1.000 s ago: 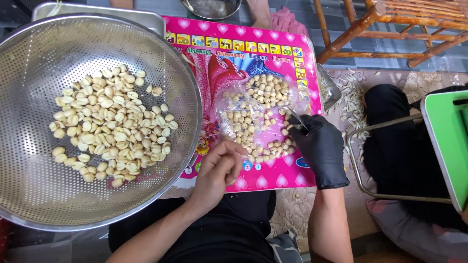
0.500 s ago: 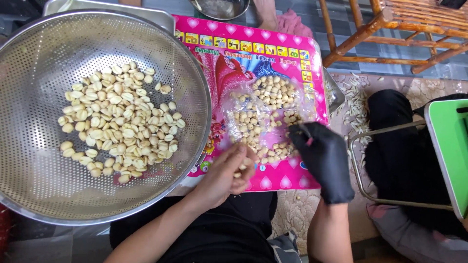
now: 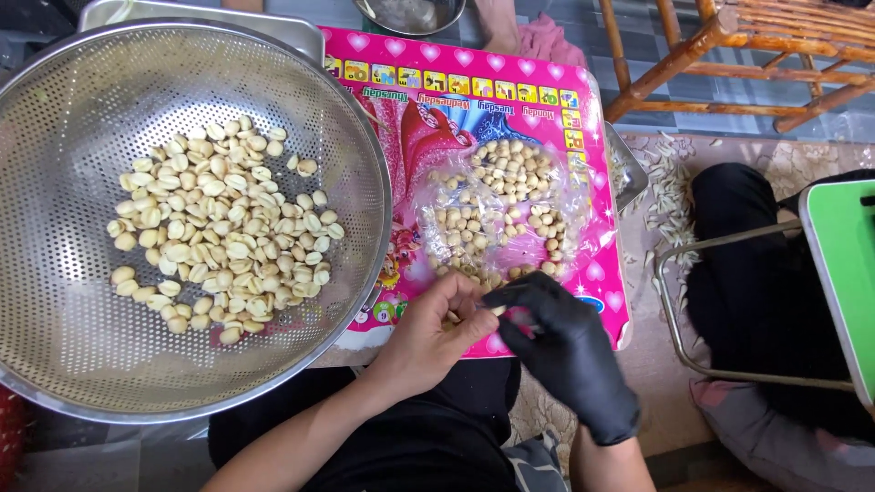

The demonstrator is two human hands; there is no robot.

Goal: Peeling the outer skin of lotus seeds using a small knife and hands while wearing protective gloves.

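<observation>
Bare left hand (image 3: 436, 330) pinches one pale seed (image 3: 498, 311) at its fingertips; gloved right hand (image 3: 562, 339) closes on the same seed. Clear seed bag (image 3: 499, 211) lies just beyond, colander (image 3: 82, 109) at left.

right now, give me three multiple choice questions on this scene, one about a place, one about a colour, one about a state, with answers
1. Where does the large heap of pale seeds lie?
A. in the perforated metal colander
B. on the wooden chair
C. on the green board

2. What colour is the glove on the right hand?
A. white
B. black
C. pink

3. What state is the left hand in?
A. flat on the pink board, away from the other hand
B. bare, fingertips pinched on a pale seed, meeting the right hand
C. gripping the colander rim

Answers:
1 A, the seeds spread over the bowl of the colander at the left.
2 B, the glove is black against the pink board.
3 B, the ungloved fingers close on a small seed next to the gloved fingers, just below the clear plastic bag of seeds.
</observation>
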